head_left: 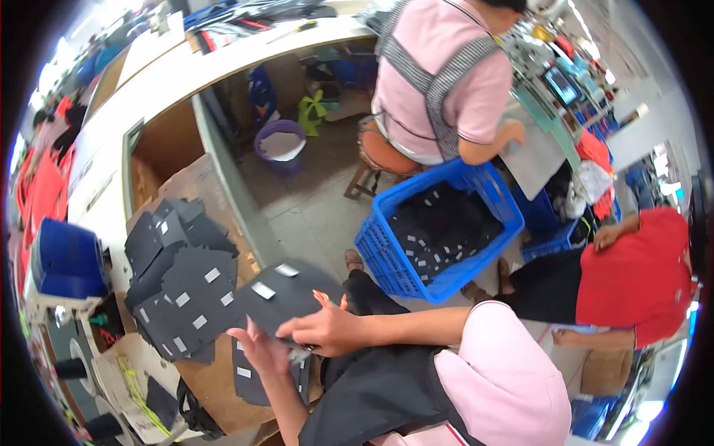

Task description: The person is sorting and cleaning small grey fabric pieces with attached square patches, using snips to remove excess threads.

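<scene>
My left hand [262,349] is palm up at the near edge of a blurred black fabric piece [291,301], with thumb and fingers apart. Two white labels show on this piece. Over its near edge is my right hand [327,327], fingers curled around a small tool with orange handles [323,298], apparently thread snips. Its blades are mostly hidden by the hand. To the left lies a loose pile of black fabric pieces [182,279], several bearing white labels. More such pieces [249,377] lie on the board beneath my left forearm.
A blue crate [370,249] ahead holds many labelled black pieces. Beyond it a person in pink [446,74] sits on a stool; another in red [632,279] is at right. A purple bucket [280,152] stands under the white table [171,82]. A blue machine [69,256] is left.
</scene>
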Demonstrator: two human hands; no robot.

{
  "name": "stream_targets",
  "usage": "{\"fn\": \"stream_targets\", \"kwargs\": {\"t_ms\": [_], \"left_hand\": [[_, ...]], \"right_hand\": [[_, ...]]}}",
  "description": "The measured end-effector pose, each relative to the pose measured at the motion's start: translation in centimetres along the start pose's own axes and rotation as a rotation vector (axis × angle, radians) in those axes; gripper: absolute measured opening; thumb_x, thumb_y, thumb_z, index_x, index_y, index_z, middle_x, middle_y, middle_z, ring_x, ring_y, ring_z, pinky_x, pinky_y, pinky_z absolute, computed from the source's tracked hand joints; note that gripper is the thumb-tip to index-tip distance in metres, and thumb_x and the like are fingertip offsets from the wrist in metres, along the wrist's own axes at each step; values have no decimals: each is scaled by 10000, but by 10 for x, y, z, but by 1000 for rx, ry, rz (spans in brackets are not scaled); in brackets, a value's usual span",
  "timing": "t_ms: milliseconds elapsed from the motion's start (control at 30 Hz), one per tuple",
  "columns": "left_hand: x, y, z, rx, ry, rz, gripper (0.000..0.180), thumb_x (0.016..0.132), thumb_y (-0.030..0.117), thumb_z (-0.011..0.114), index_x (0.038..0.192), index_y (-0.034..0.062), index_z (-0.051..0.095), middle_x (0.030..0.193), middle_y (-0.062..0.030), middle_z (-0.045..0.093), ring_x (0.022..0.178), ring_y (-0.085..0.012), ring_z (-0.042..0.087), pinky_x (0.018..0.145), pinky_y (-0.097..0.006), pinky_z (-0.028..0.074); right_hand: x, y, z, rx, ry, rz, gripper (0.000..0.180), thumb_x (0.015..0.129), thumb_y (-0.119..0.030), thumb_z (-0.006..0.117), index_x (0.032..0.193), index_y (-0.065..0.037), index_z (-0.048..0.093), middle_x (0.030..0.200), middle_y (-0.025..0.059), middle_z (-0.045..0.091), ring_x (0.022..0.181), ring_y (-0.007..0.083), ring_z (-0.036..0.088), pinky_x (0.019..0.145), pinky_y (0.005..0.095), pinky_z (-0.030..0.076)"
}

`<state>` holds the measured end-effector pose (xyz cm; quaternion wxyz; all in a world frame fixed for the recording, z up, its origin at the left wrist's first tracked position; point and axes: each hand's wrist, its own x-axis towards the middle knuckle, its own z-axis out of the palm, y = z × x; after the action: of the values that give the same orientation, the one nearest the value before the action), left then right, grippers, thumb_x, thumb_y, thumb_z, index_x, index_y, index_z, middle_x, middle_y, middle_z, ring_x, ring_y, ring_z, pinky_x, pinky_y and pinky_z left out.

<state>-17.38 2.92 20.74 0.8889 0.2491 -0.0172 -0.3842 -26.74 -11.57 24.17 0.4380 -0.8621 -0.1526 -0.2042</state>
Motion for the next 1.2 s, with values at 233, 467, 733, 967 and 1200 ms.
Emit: {"fn": "stream_targets", "kwargs": {"t_ms": [233, 467, 733, 967, 1200], "left_hand": [[15, -44, 61, 646, 179, -282, 191, 833, 63, 617, 1006, -15, 600, 934, -64, 630, 818, -156, 612, 731, -284, 493], [16, -67, 98, 763, -25, -305, 220, 866, 161, 621, 984, -24, 611, 850, -24, 621, 748, -89, 559, 658, -243, 460], [-2, -78, 106, 591, 74, -279, 236, 883, 184, 607, 1008, -16, 593, 899, -56, 630, 788, -105, 587, 687, -257, 493], [-6, -82, 118, 583, 30, -316, 205, 883, 164, 603, 988, -12, 601, 883, -50, 634, 752, -90, 589, 653, -237, 497], [-6, -87, 116, 614, 56, -332, 221, 865, 172, 628, 995, -6, 613, 879, -45, 639, 728, -84, 588, 628, -231, 497]], "right_hand": [[-67, -25, -29, -66, -40, 186, 189, 723, -96, 650, 880, -23, 576, 1105, 73, 592, 775, 229, 644, 597, 312, 514], [-53, -17, -117, 62, 282, 749, 277, 787, -172, 681, 1026, -50, 611, 756, 93, 609, 596, 184, 548, 565, 263, 440], [-80, -41, -97, -209, 506, 556, 331, 758, -100, 677, 1060, -89, 543, 804, 81, 568, 687, 244, 579, 592, 318, 438], [-85, -42, -102, -468, 403, 467, 333, 705, -69, 683, 1015, -92, 564, 848, 75, 519, 655, 256, 543, 558, 346, 413], [-92, -34, -100, -469, 397, 432, 291, 707, -49, 687, 978, -82, 587, 818, 74, 530, 645, 246, 554, 544, 321, 432]]}}
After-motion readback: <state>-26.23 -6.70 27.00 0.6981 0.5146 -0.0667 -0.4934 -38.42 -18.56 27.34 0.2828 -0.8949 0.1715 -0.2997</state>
